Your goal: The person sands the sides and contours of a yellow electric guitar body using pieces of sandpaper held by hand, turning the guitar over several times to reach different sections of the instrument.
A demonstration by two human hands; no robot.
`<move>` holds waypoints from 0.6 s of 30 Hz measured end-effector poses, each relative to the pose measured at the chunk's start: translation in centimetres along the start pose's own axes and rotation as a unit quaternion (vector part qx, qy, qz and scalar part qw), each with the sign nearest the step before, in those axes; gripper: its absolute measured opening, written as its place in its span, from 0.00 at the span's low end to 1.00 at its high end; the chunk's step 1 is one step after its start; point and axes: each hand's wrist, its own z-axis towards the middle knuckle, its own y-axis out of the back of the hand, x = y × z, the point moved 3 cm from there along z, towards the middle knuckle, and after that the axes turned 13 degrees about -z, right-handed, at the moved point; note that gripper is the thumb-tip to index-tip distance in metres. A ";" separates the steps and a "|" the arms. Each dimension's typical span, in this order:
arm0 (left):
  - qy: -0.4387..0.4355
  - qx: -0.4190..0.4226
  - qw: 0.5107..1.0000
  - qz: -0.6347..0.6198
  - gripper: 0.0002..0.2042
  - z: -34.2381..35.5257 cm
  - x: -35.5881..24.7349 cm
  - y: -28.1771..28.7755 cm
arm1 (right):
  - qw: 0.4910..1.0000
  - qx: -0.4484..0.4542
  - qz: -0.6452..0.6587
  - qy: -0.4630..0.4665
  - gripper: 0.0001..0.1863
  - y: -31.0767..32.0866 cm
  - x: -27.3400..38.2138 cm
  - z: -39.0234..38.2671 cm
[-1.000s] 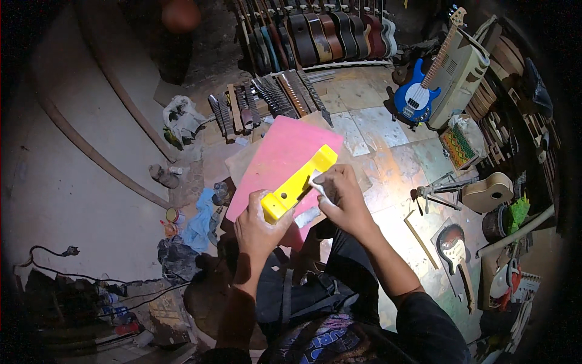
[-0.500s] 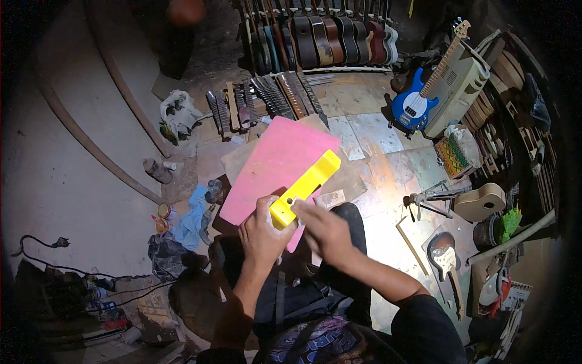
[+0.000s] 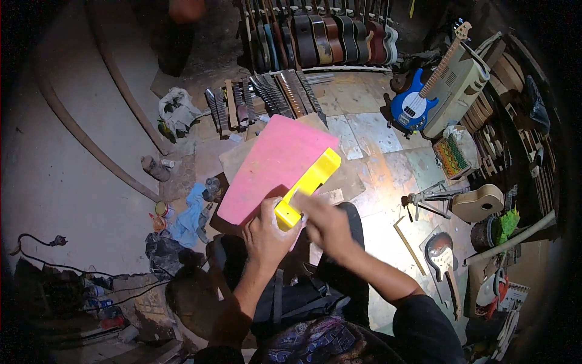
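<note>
A glossy yellow, bar-like piece [image 3: 318,172] with a stepped cutout along one side is held slantwise over a flat pink pad [image 3: 267,164]. My left hand [image 3: 268,238] is closed round its near end, where a small dark hole shows. At the right side of the yellow piece, my right hand [image 3: 326,225] is smeared by motion, close to or touching its surface. Its fingers, and anything in them, cannot be made out. Under the pink pad lies a brown board [image 3: 347,181], partly covered.
Guitars [image 3: 345,41] stand in a rack at the back. Several metal strips [image 3: 282,94] lie before it. A blue bass guitar [image 3: 412,106] leans at right, above an acoustic guitar body [image 3: 479,203] and a sunburst guitar [image 3: 441,258]. A blue cloth [image 3: 189,219] lies left.
My right hand has shifted slightly up along the yellow piece, covering the middle where a hole showed before. My left hand keeps its grip, with the piece turned a little.
</note>
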 end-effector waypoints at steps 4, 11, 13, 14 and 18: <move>0.005 0.008 1.000 -0.013 0.29 -0.7 0.4 0.1 | 1.000 0.020 0.012 0.004 0.30 -0.3 -3.8 1.6; -0.010 -0.011 1.000 -0.010 0.29 -1.4 0.3 0.2 | 0.998 0.019 0.029 0.050 0.36 -0.6 -3.0 0.9; -0.005 -0.019 1.000 -0.014 0.29 -1.3 0.3 0.2 | 1.000 -0.021 0.002 0.021 0.34 -0.4 -4.0 2.8; -0.011 -0.028 0.999 -0.014 0.30 -1.1 0.1 0.1 | 0.999 0.019 0.028 -0.002 0.33 -0.6 -2.7 1.5; -0.003 -0.016 0.999 -0.027 0.30 -1.4 0.6 0.3 | 0.998 0.051 0.033 0.034 0.35 -0.7 -2.0 1.1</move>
